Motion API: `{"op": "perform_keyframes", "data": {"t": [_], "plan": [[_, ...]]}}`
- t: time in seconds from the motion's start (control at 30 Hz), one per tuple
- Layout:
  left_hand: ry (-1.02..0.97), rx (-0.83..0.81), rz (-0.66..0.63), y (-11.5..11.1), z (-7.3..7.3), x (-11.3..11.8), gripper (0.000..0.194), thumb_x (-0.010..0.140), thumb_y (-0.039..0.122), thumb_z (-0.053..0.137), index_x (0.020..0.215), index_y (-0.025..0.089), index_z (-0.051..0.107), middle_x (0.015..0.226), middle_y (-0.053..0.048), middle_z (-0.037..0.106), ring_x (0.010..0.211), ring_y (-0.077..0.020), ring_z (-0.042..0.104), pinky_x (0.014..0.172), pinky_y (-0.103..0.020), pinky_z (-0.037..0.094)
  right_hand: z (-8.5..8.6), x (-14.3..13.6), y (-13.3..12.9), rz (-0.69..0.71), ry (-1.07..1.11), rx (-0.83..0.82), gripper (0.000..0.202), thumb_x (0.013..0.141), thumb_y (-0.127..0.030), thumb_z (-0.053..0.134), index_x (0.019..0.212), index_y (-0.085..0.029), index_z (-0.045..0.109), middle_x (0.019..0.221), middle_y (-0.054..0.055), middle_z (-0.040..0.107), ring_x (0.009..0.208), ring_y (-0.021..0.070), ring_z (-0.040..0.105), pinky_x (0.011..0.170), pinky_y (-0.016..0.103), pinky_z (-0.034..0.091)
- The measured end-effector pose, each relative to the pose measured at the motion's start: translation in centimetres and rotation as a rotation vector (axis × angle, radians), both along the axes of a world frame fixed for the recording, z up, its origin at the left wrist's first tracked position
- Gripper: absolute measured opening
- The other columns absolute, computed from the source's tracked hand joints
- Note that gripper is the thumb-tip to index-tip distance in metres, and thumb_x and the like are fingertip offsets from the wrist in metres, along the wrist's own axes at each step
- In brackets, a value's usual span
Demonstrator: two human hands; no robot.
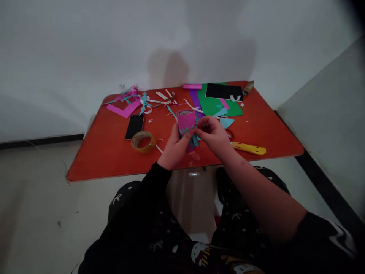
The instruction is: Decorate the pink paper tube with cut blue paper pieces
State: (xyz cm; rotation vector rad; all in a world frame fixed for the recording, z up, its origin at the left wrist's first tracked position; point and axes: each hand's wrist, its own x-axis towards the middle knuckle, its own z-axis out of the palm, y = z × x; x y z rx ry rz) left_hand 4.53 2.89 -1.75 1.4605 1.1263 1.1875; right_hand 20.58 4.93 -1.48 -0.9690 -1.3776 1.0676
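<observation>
A pink paper cylinder [186, 118] with a band of blue cut paper around its lower part stands upright in front of me, over the near half of the red table. My left hand [177, 146] is closed round its left side, the thumb lying across the front. My right hand [212, 133] is at its right side, thumb and forefinger pinched together at the blue paper [195, 140] there. Whatever lies between those fingertips is too small to make out. Part of the blue paper is hidden behind the right hand.
A phone [135, 126] and a tape roll [143, 142] lie left of my hands. A yellow-handled cutter [248, 148] is to the right. Behind are paper scraps [129, 93], green sheets [221, 106], a black sheet [224, 91] and a pink roll [192, 86]. The table [99, 152] meets the wall.
</observation>
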Motion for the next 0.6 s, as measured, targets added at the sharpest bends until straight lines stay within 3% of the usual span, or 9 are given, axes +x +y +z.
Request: {"op": "perform_keyframes", "data": {"t": [0.23, 0.43, 0.6], "plan": [[-0.049, -0.045, -0.065, -0.1, 0.0, -0.4, 0.057, 0.094, 0.058, 0.062, 0.139, 0.024, 0.056, 0.128, -0.009, 0.068, 0.116, -0.0233, 0.065, 0.099, -0.036, 0.055, -0.2, 0.5, 0.1, 0.072, 0.035, -0.054, 0.040, 0.073, -0.047, 0.086, 0.089, -0.024, 0.057, 0.085, -0.002, 0.062, 0.074, 0.0153, 0.058, 0.065, 0.030, 0.049], [-0.076, -0.083, -0.086, -0.4, 0.5, -0.5, 0.059, 0.091, 0.059, 0.067, 0.136, 0.023, 0.058, 0.118, -0.008, 0.071, 0.112, -0.0238, 0.067, 0.098, -0.037, 0.057, -0.1, 0.9, 0.2, 0.080, -0.007, -0.055, 0.047, 0.070, -0.050, 0.089, 0.090, -0.025, 0.055, 0.090, -0.001, 0.060, 0.081, 0.0164, 0.058, 0.070, 0.031, 0.050], [-0.116, -0.133, -0.150, -0.5, -0.4, -0.6, 0.062, 0.091, 0.064, 0.064, 0.139, 0.026, 0.057, 0.117, -0.007, 0.071, 0.106, -0.0212, 0.068, 0.096, -0.035, 0.057, -0.2, 1.2, 0.4, 0.167, 0.106, -0.098, 0.061, 0.062, -0.055, 0.094, 0.096, -0.027, 0.051, 0.092, -0.002, 0.057, 0.079, 0.0156, 0.057, 0.069, 0.030, 0.051]]}}
